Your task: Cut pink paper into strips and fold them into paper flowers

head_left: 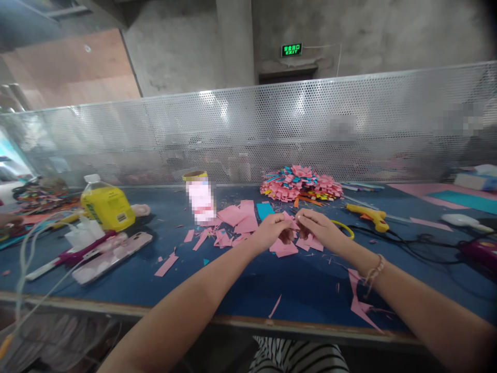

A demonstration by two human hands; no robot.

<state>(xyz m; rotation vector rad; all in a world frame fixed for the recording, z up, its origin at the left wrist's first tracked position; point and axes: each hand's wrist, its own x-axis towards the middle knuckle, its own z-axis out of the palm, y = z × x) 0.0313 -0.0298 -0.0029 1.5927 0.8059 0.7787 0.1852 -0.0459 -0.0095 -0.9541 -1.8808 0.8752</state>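
Observation:
My left hand (275, 229) and my right hand (313, 224) meet over the blue table (233, 282), right of the middle. The fingers of my left hand are closed on a small piece of pink paper (289, 216). My right hand's fingers are bent together at the same piece, and what lies between them is too small to make out. Under and around both hands lie pink paper pieces (285, 248). Just behind my left hand is a blue paper strip (265, 210). A heap of pink fringed paper (298, 182) stands behind the hands.
At the left are a yellow liquid bottle (107, 207) and a phone (112, 258). A yellow tape roll (195, 176) stands near the perforated screen (163, 140). On the right lie a yellow glue gun (370, 216), black cables (411, 241) and a tissue box (476, 180).

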